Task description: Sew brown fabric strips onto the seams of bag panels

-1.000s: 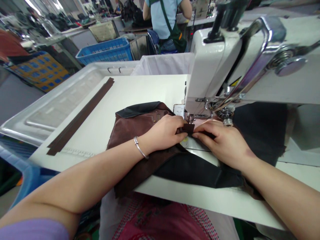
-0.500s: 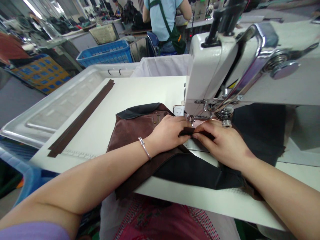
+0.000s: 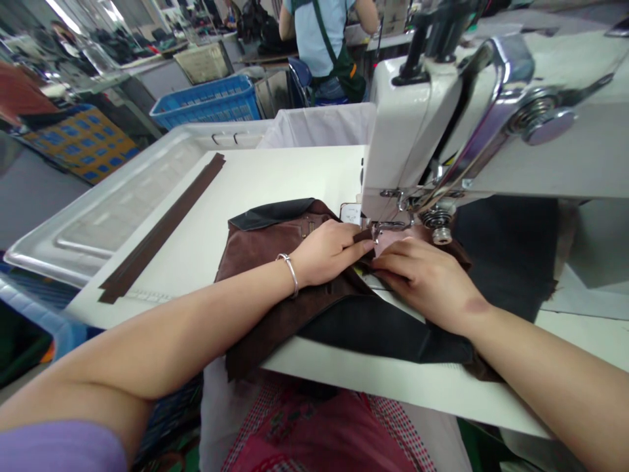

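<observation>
My left hand (image 3: 330, 252), with a bangle on its wrist, is closed on a short brown strip (image 3: 364, 241) right beside the presser foot (image 3: 377, 233) of a white sewing machine (image 3: 407, 141). Just right of it, my right hand (image 3: 425, 278) pinches the edge of the brown leather piece (image 3: 263, 249) in front of the needle area; its fingertips are partly hidden. That piece has a black lining (image 3: 363, 328) and a small zipper or metal detail near my left hand. More black material (image 3: 506, 255) lies under the machine arm.
Long brown strips (image 3: 164, 226) lie on the white table (image 3: 289, 170) at left. A clear plastic tray (image 3: 54, 259) adjoins the table's left edge. Blue crates (image 3: 206, 105) stand beyond it, and a person in a light blue shirt (image 3: 322, 46) sits farther back.
The short strip has shifted up against the presser foot. My left thumb now lies along it, and my right fingers have moved slightly down and left from it onto the leather edge.
</observation>
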A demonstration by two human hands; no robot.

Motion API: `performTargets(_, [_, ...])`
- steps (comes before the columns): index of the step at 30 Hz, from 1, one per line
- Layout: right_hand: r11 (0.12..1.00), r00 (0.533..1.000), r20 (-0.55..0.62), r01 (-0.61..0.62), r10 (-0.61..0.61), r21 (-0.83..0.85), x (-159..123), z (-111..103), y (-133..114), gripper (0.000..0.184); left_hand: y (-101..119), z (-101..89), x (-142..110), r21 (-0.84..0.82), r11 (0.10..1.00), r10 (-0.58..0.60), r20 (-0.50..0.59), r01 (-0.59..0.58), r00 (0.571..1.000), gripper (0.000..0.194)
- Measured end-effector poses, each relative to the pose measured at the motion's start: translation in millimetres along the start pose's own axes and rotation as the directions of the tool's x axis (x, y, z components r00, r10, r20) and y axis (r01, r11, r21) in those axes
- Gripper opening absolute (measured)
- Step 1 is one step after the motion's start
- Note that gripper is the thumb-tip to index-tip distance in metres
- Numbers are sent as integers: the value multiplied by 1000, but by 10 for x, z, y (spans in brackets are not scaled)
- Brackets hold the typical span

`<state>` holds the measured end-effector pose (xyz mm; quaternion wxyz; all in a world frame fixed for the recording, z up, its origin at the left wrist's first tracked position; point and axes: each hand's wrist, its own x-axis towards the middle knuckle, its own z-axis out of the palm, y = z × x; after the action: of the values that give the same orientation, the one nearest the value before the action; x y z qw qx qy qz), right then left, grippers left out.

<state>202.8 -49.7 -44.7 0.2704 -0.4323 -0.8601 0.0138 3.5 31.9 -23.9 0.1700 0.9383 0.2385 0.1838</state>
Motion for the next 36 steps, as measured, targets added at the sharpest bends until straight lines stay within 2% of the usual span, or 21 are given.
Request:
performTargets(5, [999,996,77,46,-47,13,-22,-50,-27,25,81,-155,20,11,998,-56,72,55,996,42])
performTargets(7, [999,993,101,53,-54,12,-21,-60,-27,27,162,-191,-14,50,998,-46,108,41,993,39])
performTargets(9, [999,992,116,43,-45,22,-19,-60,-20,25,237,-182,-79,128,992,-22,135,4,991,34])
performTargets(12, [999,998,70,5,-7,31,-24,-50,-10,21,258,-112,-180,279,960,-51,114,17,992,42])
performTargets(14, [999,999,54,-1,-1,33,-36,-51,-17,19,201,-76,-213,318,948,-22,114,-15,993,30])
performTargets(17, [999,994,107,9,-13,39,-60,-78,-54,18,106,-83,-205,249,960,99,124,-128,987,31])
performTargets(19, [999,991,130,11,-16,39,-77,-108,-82,19,94,-109,-175,173,974,130,113,-148,985,30])
performTargets(20, [999,990,139,9,-14,37,-85,-124,-92,20,105,-119,-155,145,982,109,107,-124,988,27])
performTargets(22, [999,987,162,4,-10,35,-99,-153,-100,22,146,-127,-110,109,994,-6,95,-5,995,35])
performTargets(24, [999,983,183,2,-9,38,-108,-175,-93,24,189,-114,-64,83,987,-146,75,140,986,43])
performTargets(26, [999,981,195,6,-14,42,-113,-187,-79,25,217,-92,-26,62,975,-215,54,212,975,43])
performTargets(36, [998,981,193,0,-13,71,-122,-189,-56,25,247,-65,33,50,970,-241,33,239,970,42])
